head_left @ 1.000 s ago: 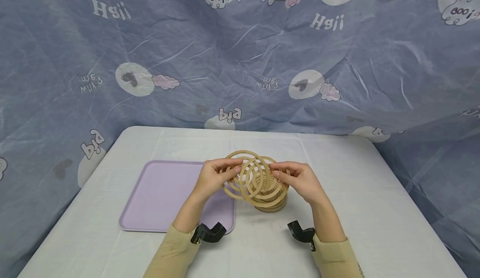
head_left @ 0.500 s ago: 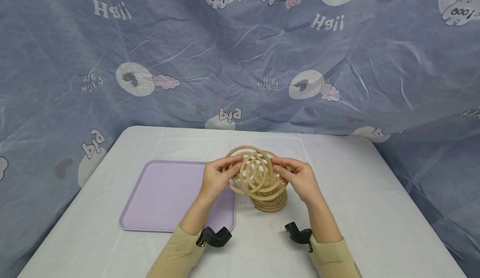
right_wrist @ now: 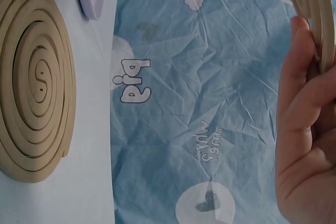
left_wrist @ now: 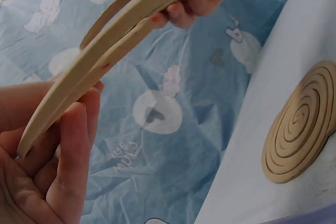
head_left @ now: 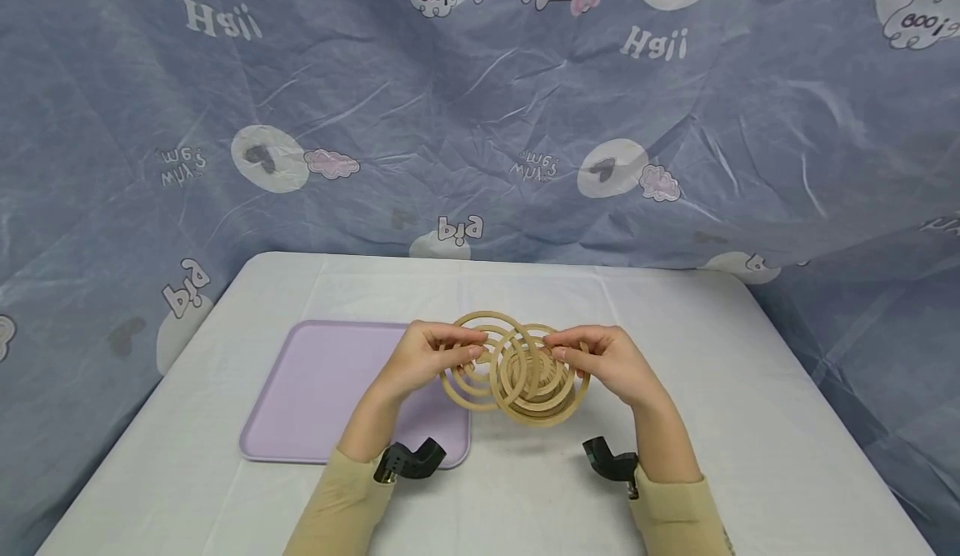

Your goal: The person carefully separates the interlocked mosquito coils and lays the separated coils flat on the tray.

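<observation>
Two flat, pale wooden spirals with open rings overlap in the air between the hands. My left hand pinches the left wooden spiral between thumb and fingers. With thumb and fingertips, my right hand pinches the right wooden spiral. Seen edge-on in the left wrist view, the held wooden bands lie in close layers, slanting from one hand to the other. Below them, on the table, lie tightly coiled wooden spirals, largely hidden behind the held rings in the head view.
A lavender tray lies on the white table, left of the coiled spirals and partly under my left forearm. Behind the table's far edge hangs a blue printed cloth. Black wrist mounts stick out inward from both sleeves.
The hands and held spirals rise slightly, then come down lower than half a second ago. Both hands have spread a little apart, and the two spirals overlap less.
</observation>
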`<state>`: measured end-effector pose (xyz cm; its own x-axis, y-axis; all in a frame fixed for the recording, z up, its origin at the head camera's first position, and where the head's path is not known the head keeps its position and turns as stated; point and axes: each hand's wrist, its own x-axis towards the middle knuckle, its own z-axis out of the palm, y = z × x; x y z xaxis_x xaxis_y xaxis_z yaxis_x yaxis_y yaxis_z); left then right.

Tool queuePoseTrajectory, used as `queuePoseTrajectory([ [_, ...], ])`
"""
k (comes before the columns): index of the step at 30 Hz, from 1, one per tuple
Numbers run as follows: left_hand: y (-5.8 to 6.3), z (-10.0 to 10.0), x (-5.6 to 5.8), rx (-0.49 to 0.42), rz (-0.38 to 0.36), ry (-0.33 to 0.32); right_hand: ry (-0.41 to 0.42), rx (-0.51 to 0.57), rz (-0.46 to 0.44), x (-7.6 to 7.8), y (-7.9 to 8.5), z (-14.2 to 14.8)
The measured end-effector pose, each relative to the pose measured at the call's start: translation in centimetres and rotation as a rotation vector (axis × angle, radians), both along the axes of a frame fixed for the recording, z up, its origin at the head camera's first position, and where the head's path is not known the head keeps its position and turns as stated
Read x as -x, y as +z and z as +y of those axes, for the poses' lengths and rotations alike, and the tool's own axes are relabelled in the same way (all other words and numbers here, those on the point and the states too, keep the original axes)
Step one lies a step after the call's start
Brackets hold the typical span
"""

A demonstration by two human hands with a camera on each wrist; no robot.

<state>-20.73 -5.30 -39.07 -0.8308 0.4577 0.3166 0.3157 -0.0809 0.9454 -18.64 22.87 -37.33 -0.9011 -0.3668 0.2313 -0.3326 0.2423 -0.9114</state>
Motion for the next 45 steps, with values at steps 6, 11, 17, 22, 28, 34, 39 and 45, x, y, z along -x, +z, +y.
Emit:
queuePoseTrajectory([
  [6, 0.2, -0.5, 0.0, 0.055, 0.011, -0.052, 0.061, -0.019, -0.026, -0.1, 0.2, 0.4],
  [11, 0.2, -0.9, 0.0, 0.068, 0.038, -0.105, 0.095, -0.045, -0.053, -0.2, 0.4, 0.8],
  [17, 0.2, -1.3, 0.1, 0.041, 0.023, -0.044, 0.090, -0.006, -0.030, -0.2, 0.4, 1.2],
  [22, 0.3, -1.2, 0.2, -0.021, -0.002, 0.020, 0.035, 0.031, -0.023, -0.1, 0.3, 1.1],
  [28, 0.5, -1.1, 0.1, -0.033, -0.021, 0.052, -0.020, 0.038, -0.033, -0.1, 0.3, 0.7],
  [34, 0.4, -0.7, 0.0, -0.059, -0.033, 0.100, -0.077, 0.064, -0.049, -0.1, 0.2, 0.2],
  [39, 0.2, 0.4, -0.1, -0.150, -0.044, 0.244, -0.196, 0.156, -0.061, 0.0, 0.2, -0.7],
  [45, 0.1, 1.7, -0.2, -0.306, -0.008, 0.378, -0.323, 0.304, -0.045, 0.1, 0.0, -1.6],
])
